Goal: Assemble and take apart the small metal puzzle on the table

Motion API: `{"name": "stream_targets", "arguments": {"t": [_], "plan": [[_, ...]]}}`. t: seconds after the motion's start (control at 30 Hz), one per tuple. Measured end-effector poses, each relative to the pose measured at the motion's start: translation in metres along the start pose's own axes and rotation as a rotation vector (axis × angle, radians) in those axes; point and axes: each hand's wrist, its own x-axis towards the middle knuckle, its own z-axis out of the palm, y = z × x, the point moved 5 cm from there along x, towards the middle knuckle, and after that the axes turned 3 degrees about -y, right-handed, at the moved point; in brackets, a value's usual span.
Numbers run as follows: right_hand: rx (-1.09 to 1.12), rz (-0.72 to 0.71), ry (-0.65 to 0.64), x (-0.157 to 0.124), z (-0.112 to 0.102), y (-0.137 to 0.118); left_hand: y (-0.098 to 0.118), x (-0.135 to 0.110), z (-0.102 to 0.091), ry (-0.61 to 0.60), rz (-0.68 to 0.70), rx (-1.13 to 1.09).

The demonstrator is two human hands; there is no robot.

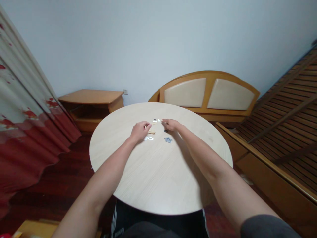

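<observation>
My left hand (141,129) is over the round table, thumb and fingertips pinched on a thin pale wooden stick (154,124) that points right. Several similar sticks (151,133) lie in a small bundle just below it. Close to that wrist are small white pieces (150,138). My right hand (170,124) hovers low over the table, its fingers stretched leftward and slightly apart, near a small white piece (159,120). A small dark piece (165,131) is under it. Nearer to me lies a pile of grey-blue pieces (168,140).
The round pale table (158,178) stands before me. Behind it are a wooden cabinet (94,97) and a headboard (208,74). A slatted bed frame (284,109) leans at right, above a wooden side rail (262,165). A red and white curtain (27,115) hangs at left.
</observation>
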Motion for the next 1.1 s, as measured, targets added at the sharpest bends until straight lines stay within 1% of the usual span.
{"name": "stream_targets", "arguments": {"t": [0.13, 0.2, 0.27, 0.33, 0.4, 0.5, 0.53, 0.6, 0.67, 0.73, 0.8, 0.87, 0.93, 1.0, 1.1], "plan": [[0.005, 0.007, -0.005, 0.018, 0.006, -0.01, -0.005, -0.001, 0.0, -0.001, -0.016, 0.003], [-0.006, 0.031, 0.005, 0.021, 0.007, -0.008, -0.007, -0.001, 0.0, 0.005, -0.02, -0.002], [-0.025, 0.079, 0.014, 0.016, 0.007, 0.003, -0.008, -0.001, 0.0, 0.006, -0.022, -0.011], [-0.046, 0.142, 0.038, 0.002, 0.006, 0.018, -0.008, -0.001, 0.0, 0.009, -0.024, -0.017], [-0.039, 0.204, 0.112, -0.018, 0.004, 0.036, -0.007, -0.001, -0.001, 0.017, -0.027, -0.02], [0.045, 0.259, 0.257, -0.051, 0.004, 0.06, -0.006, -0.001, -0.001, 0.025, -0.024, -0.026], [0.082, 0.268, 0.29, -0.059, 0.005, 0.066, -0.006, -0.001, -0.001, 0.025, -0.022, -0.028], [0.156, 0.269, 0.313, -0.072, 0.009, 0.073, -0.006, -0.002, 0.0, 0.023, -0.011, -0.027], [0.2, 0.263, 0.314, -0.077, 0.011, 0.074, -0.007, -0.002, 0.001, 0.019, 0.002, -0.019], [0.196, 0.256, 0.327, -0.078, 0.012, 0.072, -0.008, -0.002, 0.003, 0.016, 0.008, -0.009], [0.145, 0.273, 0.353, -0.078, 0.011, 0.069, -0.01, -0.002, 0.003, 0.014, -0.001, -0.001], [0.057, 0.326, 0.359, -0.078, 0.01, 0.068, -0.011, -0.001, 0.004, 0.014, -0.011, 0.006], [-0.025, 0.399, 0.331, -0.077, 0.01, 0.068, -0.012, -0.001, 0.005, 0.014, -0.016, 0.01], [-0.06, 0.447, 0.294, -0.076, 0.011, 0.07, -0.012, 0.0, 0.006, 0.01, -0.02, 0.01], [-0.028, 0.456, 0.255, -0.074, 0.012, 0.069, -0.01, -0.001, 0.006, -0.004, -0.021, 0.011]]}}
